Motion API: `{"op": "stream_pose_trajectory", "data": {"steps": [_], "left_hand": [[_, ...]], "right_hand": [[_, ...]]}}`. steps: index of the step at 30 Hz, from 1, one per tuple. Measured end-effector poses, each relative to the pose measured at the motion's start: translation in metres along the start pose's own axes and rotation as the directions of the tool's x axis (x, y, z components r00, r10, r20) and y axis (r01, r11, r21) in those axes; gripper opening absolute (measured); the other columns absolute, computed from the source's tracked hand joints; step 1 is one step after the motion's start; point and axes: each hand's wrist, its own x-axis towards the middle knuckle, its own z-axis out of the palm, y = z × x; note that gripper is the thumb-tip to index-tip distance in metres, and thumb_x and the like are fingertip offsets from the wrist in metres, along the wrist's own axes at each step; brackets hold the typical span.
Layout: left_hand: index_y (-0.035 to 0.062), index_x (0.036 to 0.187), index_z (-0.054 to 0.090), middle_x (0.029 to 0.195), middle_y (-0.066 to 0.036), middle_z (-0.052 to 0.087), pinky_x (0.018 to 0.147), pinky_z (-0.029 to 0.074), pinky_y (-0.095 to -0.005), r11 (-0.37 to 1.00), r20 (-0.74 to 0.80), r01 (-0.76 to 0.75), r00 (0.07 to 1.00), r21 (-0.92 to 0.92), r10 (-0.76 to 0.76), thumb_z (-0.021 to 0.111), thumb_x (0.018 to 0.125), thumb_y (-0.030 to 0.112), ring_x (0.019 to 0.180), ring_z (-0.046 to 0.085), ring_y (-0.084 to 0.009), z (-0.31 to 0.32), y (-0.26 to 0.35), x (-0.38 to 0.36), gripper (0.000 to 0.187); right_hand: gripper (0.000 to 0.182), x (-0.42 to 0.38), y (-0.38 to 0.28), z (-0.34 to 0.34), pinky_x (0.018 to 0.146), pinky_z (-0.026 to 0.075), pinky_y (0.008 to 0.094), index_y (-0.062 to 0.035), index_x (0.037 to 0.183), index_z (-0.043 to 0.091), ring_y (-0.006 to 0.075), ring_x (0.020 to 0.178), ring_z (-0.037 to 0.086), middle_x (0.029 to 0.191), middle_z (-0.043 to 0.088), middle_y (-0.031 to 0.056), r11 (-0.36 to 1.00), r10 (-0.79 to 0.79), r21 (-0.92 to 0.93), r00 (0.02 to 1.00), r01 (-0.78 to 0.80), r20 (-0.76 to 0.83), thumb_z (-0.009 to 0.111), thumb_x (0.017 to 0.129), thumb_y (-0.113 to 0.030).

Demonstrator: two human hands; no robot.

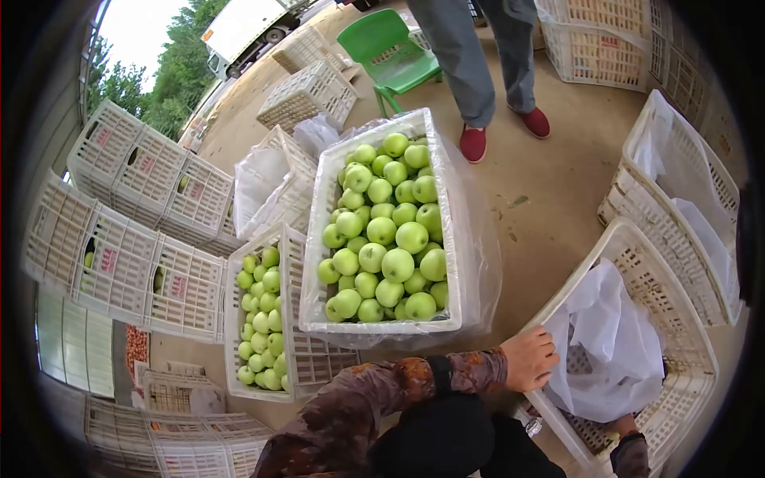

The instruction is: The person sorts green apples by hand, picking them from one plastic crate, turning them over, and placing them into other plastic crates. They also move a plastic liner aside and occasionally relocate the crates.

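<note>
Nearest, the left hand (527,358), in a brown patterned sleeve, curls its fingers over the near rim of an empty white slatted plastic crate (677,334) at the lower right, clenched on the edge where a white plastic liner bag (610,342) folds over it, seemingly to steady the crate or seat the liner. The right hand (624,424) shows only as a sliver low in the same crate, half hidden under the bag, so whether it grips anything cannot be told. Just left of the wrist, a white plastic crate of green apples (382,231), lined with clear film that drapes over its sides, sits stacked on a lower crate of smaller green apples (260,319), keeping the fruit off the concrete floor (550,199). Beyond, another lined empty crate (685,199) stands to the right, and empty white crates (143,215) are stacked along the left wall. Farther off, a person in grey trousers and red shoes (474,80) stands beside a green plastic chair (386,52), with a white truck (243,28) past them.
</note>
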Motion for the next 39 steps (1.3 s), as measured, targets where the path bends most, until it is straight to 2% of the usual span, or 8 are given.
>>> {"op": "stream_pose_trajectory", "data": {"steps": [9, 15, 19, 20, 24, 28, 31, 39], "left_hand": [[0.0068, 0.078, 0.055, 0.08, -0.008, 0.055, 0.084, 0.039, -0.0383, 0.998, -0.118, -0.055, 0.992, -0.03, 0.051, 0.064, 0.073, 0.026, 0.085, 0.054, -0.0245, 0.011, -0.004, -0.001, 0.022], [0.0065, 0.079, 0.057, 0.079, -0.008, 0.057, 0.084, 0.039, -0.0382, 0.999, -0.111, -0.035, 0.993, -0.007, 0.034, 0.064, 0.072, 0.026, 0.085, 0.055, -0.0246, 0.018, -0.006, 0.0, 0.022], [0.0077, 0.081, 0.06, 0.083, -0.01, 0.061, 0.085, 0.039, -0.0385, 0.999, -0.036, 0.015, 0.999, 0.03, -0.014, 0.063, 0.074, 0.027, 0.085, 0.058, -0.0265, 0.024, -0.008, 0.005, 0.021], [0.0077, 0.081, 0.06, 0.083, -0.01, 0.061, 0.085, 0.039, -0.0385, 0.999, -0.068, 0.0, 0.998, 0.038, 0.003, 0.063, 0.074, 0.027, 0.085, 0.058, -0.0265, 0.023, -0.01, 0.006, 0.021], [0.011, 0.086, 0.065, 0.081, -0.008, 0.065, 0.075, 0.048, -0.042, 0.921, 0.076, 0.174, 0.985, -0.347, -0.157, 0.064, 0.078, 0.041, 0.091, 0.062, -0.024, 0.005, -0.002, 0.026, 0.031], [0.0102, 0.13, 0.045, 0.109, -0.009, 0.059, 0.064, 0.056, -0.0337, -0.224, 0.345, 0.318, 0.934, -0.921, -0.094, 0.052, 0.092, 0.053, 0.096, 0.062, -0.018, -0.11, 0.058, -0.005, 0.058], [0.0108, 0.136, 0.037, 0.119, -0.01, 0.055, 0.069, 0.056, -0.0343, -0.415, 0.103, 0.018, 0.978, -0.909, -0.184, 0.055, 0.094, 0.043, 0.099, 0.062, -0.0199, -0.16, 0.094, -0.063, 0.056], [0.0087, 0.129, 0.041, 0.114, -0.011, 0.058, 0.076, 0.056, -0.0359, -0.394, -0.072, -0.407, 0.766, -0.824, -0.639, 0.064, 0.091, 0.031, 0.099, 0.063, -0.0215, -0.146, 0.076, -0.257, 0.05]], "right_hand": [[0.06, 0.001, 0.104, 0.002, 0.084, 0.052, 0.0368, -0.0027, 0.125, 0.052, 0.0232, 0.099, 0.062, 0.106, 0.064, 0.0102, 0.896, -0.392, 0.3, 0.901, 0.328, 0.184, 0.063, 0.081, -0.041], [0.045, -0.138, -0.069, -0.07, 0.083, 0.052, 0.0316, -0.002, 0.114, 0.058, 0.018, 0.092, 0.063, 0.102, 0.064, 0.0079, 0.735, -0.584, 0.562, 0.776, 0.38, 0.238, 0.053, 0.092, -0.041], [0.04, -0.22, -0.139, -0.063, 0.071, 0.056, 0.0377, -0.0016, 0.11, 0.06, 0.0259, 0.085, 0.065, 0.094, 0.064, 0.0124, 0.387, -0.653, 0.767, 0.739, 0.512, -0.164, 0.062, 0.089, -0.036], [0.09, -0.177, -0.111, -0.085, 0.07, 0.056, 0.0488, -0.0017, 0.131, 0.042, 0.0302, 0.1, 0.063, 0.118, 0.061, 0.016, 0.479, -0.695, 0.774, 0.718, 0.414, 0.046, 0.085, 0.062, -0.041], [0.079, -0.31, -0.221, -0.046, 0.05, 0.05, 0.0278, -0.0047, 0.125, 0.042, 0.0218, 0.068, 0.063, 0.105, 0.062, 0.0162, 0.453, -0.673, 0.567, 0.681, 0.688, -0.29, 0.084, 0.063, -0.031], [0.084, -0.361, -0.289, -0.012, 0.077, 0.055, 0.0404, -0.0031, 0.128, 0.042, 0.0262, 0.098, 0.061, 0.118, 0.056, 0.0155, 0.73, -0.576, -0.06, 0.565, 0.681, -0.591, 0.085, 0.059, -0.024], [0.08, -0.375, -0.341, 0.029, 0.082, 0.053, 0.0374, -0.0048, 0.132, 0.04, 0.0273, 0.104, 0.059, 0.122, 0.051, 0.0159, 0.587, -0.763, -0.442, 0.281, 0.678, -0.582, 0.08, 0.063, -0.01], [0.06, -0.412, -0.347, 0.064, 0.086, 0.051, 0.0388, -0.0084, 0.121, 0.056, 0.0339, 0.116, 0.053, 0.138, 0.044, 0.0157, 0.484, -0.868, -0.61, 0.432, 0.628, -0.244, 0.079, 0.066, -0.013]]}}
